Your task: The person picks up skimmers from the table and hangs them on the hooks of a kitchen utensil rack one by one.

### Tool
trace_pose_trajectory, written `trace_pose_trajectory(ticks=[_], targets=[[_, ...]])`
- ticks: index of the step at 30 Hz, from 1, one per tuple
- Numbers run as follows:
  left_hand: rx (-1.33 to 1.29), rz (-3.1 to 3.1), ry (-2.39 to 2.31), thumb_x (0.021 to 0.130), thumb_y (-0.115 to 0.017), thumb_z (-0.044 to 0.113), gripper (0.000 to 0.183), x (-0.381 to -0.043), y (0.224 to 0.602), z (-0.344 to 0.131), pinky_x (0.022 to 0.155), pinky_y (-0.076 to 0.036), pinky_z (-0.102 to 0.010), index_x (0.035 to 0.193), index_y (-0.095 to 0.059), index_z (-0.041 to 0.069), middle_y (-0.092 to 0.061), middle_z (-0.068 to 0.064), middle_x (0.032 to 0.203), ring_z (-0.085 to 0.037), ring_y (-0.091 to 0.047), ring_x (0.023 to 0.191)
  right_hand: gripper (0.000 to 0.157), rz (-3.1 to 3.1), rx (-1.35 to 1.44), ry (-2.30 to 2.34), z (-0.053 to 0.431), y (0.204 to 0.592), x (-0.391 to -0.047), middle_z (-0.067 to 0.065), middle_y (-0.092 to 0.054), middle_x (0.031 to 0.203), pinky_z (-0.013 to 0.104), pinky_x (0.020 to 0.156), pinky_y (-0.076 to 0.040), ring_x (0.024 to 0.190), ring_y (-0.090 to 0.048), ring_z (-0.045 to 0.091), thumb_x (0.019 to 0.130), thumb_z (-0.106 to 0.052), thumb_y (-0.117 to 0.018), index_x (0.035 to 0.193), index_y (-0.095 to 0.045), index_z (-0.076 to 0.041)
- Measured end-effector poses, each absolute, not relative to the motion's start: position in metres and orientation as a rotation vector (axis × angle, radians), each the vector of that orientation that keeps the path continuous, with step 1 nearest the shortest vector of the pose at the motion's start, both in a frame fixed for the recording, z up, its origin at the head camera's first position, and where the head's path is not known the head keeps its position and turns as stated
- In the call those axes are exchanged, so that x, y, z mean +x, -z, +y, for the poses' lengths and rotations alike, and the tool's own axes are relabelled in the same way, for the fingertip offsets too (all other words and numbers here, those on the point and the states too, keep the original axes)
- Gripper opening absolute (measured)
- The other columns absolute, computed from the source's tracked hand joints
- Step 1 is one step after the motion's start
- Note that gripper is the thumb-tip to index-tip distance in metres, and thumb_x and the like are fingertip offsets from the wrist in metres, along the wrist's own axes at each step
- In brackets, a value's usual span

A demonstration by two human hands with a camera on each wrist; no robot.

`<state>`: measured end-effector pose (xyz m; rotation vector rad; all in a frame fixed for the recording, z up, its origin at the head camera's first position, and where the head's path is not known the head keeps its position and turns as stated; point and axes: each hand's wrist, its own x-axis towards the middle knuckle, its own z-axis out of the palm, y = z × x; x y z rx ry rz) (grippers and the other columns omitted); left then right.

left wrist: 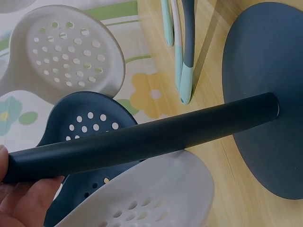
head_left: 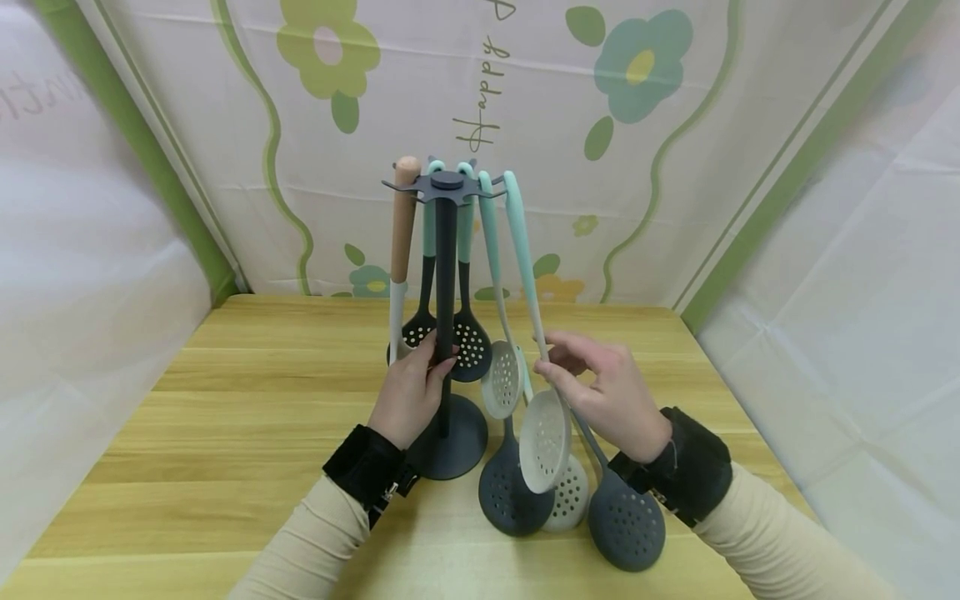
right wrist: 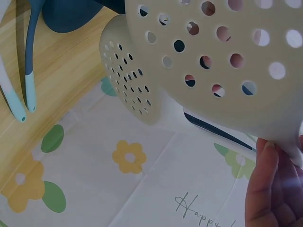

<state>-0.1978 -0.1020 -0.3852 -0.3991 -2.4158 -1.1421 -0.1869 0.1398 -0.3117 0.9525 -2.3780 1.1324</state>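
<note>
My left hand (head_left: 408, 396) grips the black pole (head_left: 446, 275) of a utensil stand, partway up; the pole also crosses the left wrist view. With my right hand (head_left: 607, 392) I pinch the neck of a white skimmer (head_left: 543, 442) with a mint handle. That handle's top meets a hook at the right of the stand's rack (head_left: 447, 182); I cannot tell if it is hooked. Its perforated head (right wrist: 213, 61) fills the top of the right wrist view. Hanging beside it are another white skimmer (head_left: 501, 379), black skimmers (head_left: 471, 348) and a brown-handled utensil (head_left: 403, 221).
On the wooden table (head_left: 225, 433), two dark skimmers (head_left: 513, 492) (head_left: 628, 525) and a white one (head_left: 572, 496) lie right of the stand's round base (head_left: 465, 450). A flower-patterned cloth (head_left: 637, 208) rises behind the table, with white fabric at both sides.
</note>
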Motion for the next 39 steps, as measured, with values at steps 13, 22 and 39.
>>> trace_pose_trajectory(ticks=[13, 22, 39], targets=[[-0.402, -2.408, 1.147, 0.101, -0.056, 0.007, 0.030, -0.1982, 0.3863, -0.1022, 0.076, -0.060, -0.040, 0.129, -0.055, -0.003, -0.071, -0.017, 0.113, -0.027, -0.072, 0.097, 0.022, -2.372, 0.934, -1.092, 0.1388, 0.3118, -0.1858, 0.006, -0.074, 0.082, 0.027, 0.066, -0.057, 0.069, -0.067, 0.013, 0.088, 0.000, -0.070, 0.109, -0.070, 0.001], [-0.402, -2.406, 1.149, 0.101, -0.055, 0.007, 0.030, -0.1989, 0.3873, -0.1021, 0.076, -0.060, -0.039, 0.130, -0.055, -0.003, -0.071, -0.017, 0.113, -0.027, -0.072, 0.098, 0.022, -2.383, 0.926, -1.101, 0.1377, 0.3108, -0.1864, 0.007, -0.074, 0.083, 0.027, 0.065, -0.057, 0.069, -0.067, 0.014, 0.088, 0.000, -0.070, 0.110, -0.070, 0.001], [-0.382, -2.430, 1.142, 0.102, -0.055, 0.007, 0.029, -0.1985, 0.3855, -0.1020, 0.074, -0.059, -0.039, 0.129, -0.056, -0.002, -0.071, -0.016, 0.114, -0.027, -0.072, 0.097, 0.021, -2.370, 0.949, -1.074, 0.1377, 0.3114, -0.1871, 0.005, -0.074, 0.082, 0.026, 0.065, -0.055, 0.069, -0.067, 0.013, 0.089, -0.001, -0.070, 0.110, -0.071, 0.000]])
